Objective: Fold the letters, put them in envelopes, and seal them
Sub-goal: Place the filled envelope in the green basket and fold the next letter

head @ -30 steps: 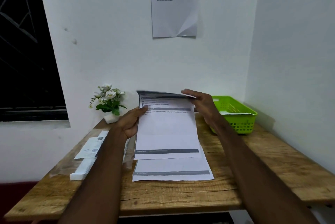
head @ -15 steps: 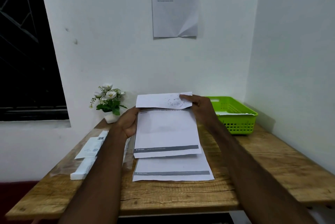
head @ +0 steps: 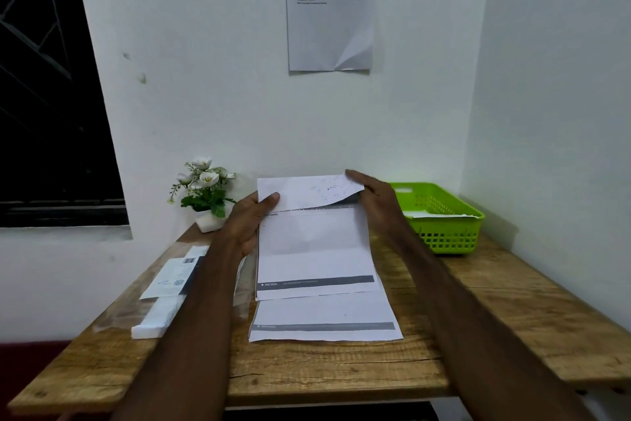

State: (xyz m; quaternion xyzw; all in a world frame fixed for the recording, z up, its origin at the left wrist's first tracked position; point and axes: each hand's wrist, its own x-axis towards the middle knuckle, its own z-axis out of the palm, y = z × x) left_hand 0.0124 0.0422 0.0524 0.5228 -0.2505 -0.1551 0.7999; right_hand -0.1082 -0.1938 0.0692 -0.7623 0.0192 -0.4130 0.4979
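Both hands were up at the far edge of the white printed letter sheet (head: 312, 246) in the middle of the frame, and its top flap was bent over toward the viewer, blank back showing! The left hand (head: 244, 222) pinched the flap's left corner, thumb lying on top of the paper. The right hand (head: 374, 200) gripped the right corner, fingers curled over the raised edge. The sheet's lower end, with its dark grey printed band, lay on a second white printed sheet (head: 324, 316) resting flat on the rough wooden table (head: 324, 373). Left of centre, partly behind the left forearm, sat a stack of white envelopes (head: 160, 313) with a clear plastic wrapper. A small white pot of white artificial flowers (head: 205, 193) stood against the wall, just left of the left hand. A bright green plastic basket (head: 444, 217) holding white paper sat at right of centre, near the right hand
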